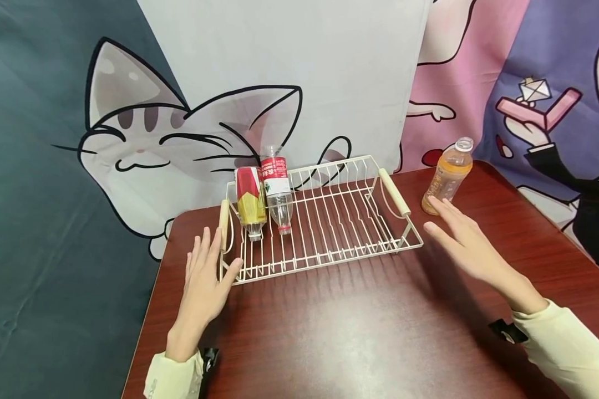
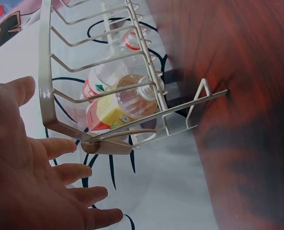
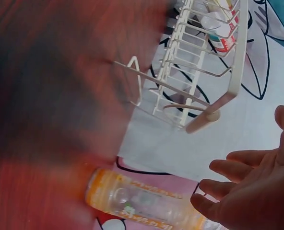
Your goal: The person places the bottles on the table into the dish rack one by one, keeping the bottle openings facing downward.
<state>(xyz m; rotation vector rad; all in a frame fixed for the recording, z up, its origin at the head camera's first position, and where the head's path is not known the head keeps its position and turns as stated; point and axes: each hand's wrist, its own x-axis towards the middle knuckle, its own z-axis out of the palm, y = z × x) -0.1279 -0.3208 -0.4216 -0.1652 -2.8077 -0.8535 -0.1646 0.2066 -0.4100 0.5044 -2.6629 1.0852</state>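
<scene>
A white wire dish rack with pale handles stands on the table. In its left part two plastic bottles lean upside down: one with a red and yellow label, the other clear with a red and white label. My left hand is beside the rack's left end, fingers spread, holding nothing; the left wrist view shows its fingers near the handle. An orange-labelled bottle stands upright right of the rack. Close in front of it is my right hand, fingers extended and holding nothing.
The red-brown wooden table stretches toward me in front of the rack. Behind it hangs a backdrop with cartoon drawings, including a cat. A dark teal cloth hangs at the left.
</scene>
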